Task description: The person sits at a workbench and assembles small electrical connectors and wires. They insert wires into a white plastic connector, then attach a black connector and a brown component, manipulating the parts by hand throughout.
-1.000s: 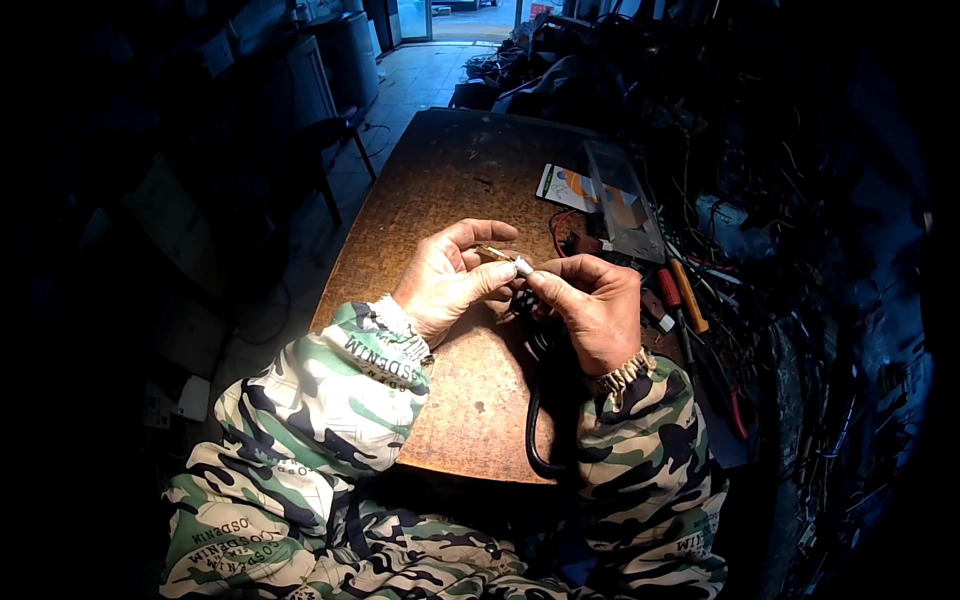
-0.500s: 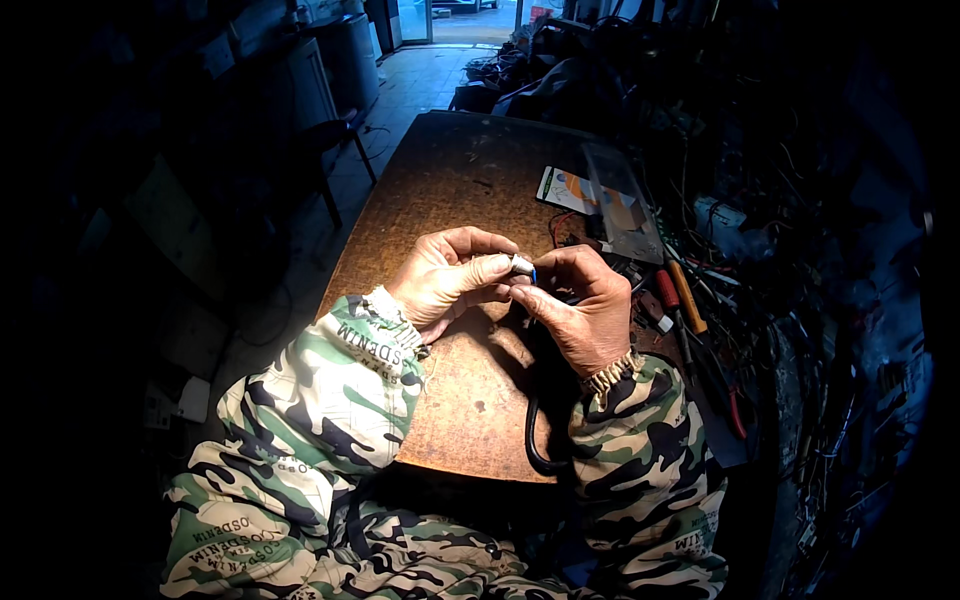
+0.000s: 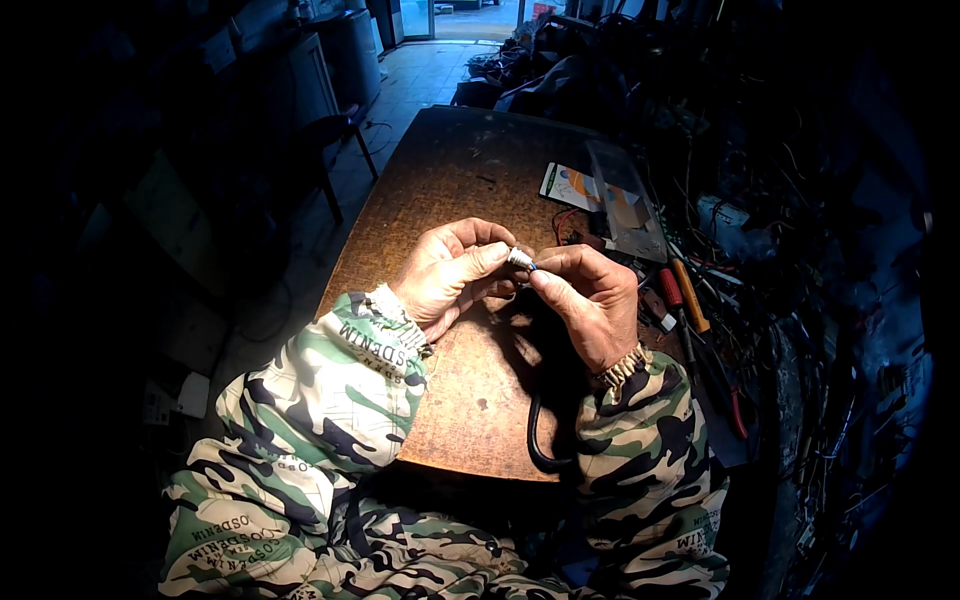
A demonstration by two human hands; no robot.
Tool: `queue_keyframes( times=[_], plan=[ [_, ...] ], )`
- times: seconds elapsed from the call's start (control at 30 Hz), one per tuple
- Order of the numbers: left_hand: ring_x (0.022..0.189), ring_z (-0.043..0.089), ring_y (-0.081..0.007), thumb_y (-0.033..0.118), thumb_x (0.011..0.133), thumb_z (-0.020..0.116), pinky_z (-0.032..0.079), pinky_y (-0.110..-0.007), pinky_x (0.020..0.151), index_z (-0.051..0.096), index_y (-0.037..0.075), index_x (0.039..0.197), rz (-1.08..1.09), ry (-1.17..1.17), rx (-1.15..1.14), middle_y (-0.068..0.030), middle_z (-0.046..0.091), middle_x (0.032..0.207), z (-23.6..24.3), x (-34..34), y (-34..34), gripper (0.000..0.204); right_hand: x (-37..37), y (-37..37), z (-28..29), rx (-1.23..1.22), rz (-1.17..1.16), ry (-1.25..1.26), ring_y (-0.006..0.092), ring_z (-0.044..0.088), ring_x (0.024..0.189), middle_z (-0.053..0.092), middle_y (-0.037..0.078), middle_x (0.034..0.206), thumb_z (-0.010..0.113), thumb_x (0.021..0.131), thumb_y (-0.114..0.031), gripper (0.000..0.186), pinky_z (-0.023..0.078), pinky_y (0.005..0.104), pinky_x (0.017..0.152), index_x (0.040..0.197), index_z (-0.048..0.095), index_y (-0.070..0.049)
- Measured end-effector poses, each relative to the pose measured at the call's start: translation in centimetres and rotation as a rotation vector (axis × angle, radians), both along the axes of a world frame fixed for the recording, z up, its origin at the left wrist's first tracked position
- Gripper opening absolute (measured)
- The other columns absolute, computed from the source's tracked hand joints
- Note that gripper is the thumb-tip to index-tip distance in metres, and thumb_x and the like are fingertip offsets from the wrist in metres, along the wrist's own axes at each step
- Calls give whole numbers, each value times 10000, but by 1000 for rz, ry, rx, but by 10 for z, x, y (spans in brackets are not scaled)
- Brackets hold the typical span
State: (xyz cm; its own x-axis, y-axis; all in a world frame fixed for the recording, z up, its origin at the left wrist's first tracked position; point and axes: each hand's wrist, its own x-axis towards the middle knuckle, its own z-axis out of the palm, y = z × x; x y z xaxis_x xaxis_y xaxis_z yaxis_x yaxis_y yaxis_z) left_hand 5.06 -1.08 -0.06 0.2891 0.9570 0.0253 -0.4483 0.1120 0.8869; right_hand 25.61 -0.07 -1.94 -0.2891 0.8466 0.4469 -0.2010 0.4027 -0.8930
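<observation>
Workshop: worn wooden table (image 3: 475, 420), orange-handled tool (image 3: 690, 296), tangled wires (image 3: 708, 268) alongside.

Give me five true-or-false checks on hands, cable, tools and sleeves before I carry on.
1. The left hand holds a small pale part. True.
2. The right hand lies flat and spread. False: its fingers are bent, close beside that part.
3. A black cable bends near the table's near edge. True.
4. All tools lie left of the hands. False: the red-handled tool and yellow-handled tool lie right.
5. Both sleeves are camouflage-patterned. True.
</observation>
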Motion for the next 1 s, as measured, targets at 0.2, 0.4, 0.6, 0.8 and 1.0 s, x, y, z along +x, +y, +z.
queue_keyframes(
  times=[0.2,0.4,0.6,0.8,1.0],
  plan=[
    [987,694,-227,106,963,644,581,-356,903,588,2,1123,-21,75,64,-147,689,1064,-2,0,-1,200,5,3,2,-169,83,-18,93,637,717,693,61,795,704,852,-26,69,510,243,659,873,677,33],
    [985,693,-222,122,967,642,576,-347,892,574,9,1119,-61,116,92,-145,688,1066,-2,8,1,201,15,11,-1,-262,129,-42,90,630,692,681,51,745,734,815,-45,103,497,238,622,831,669,32],
    [951,694,-202,113,994,593,603,-317,823,550,7,1133,10,235,180,-137,674,1056,4,9,4,180,11,6,0,-171,67,-20,106,653,717,703,83,800,777,851,-84,181,519,232,641,888,649,38],
    [928,691,-180,126,1003,582,612,-297,817,558,-2,1130,67,241,176,-136,625,1134,10,3,-2,182,3,3,5,-106,56,-123,129,681,772,712,96,839,764,879,-115,239,550,252,680,1006,662,59],
    [996,656,-156,97,994,590,612,-305,835,594,6,1105,186,267,319,-130,570,1266,11,3,1,144,4,1,6,98,-164,-297,143,694,740,724,105,823,745,870,-83,146,534,258,639,964,727,28]
  ],
)
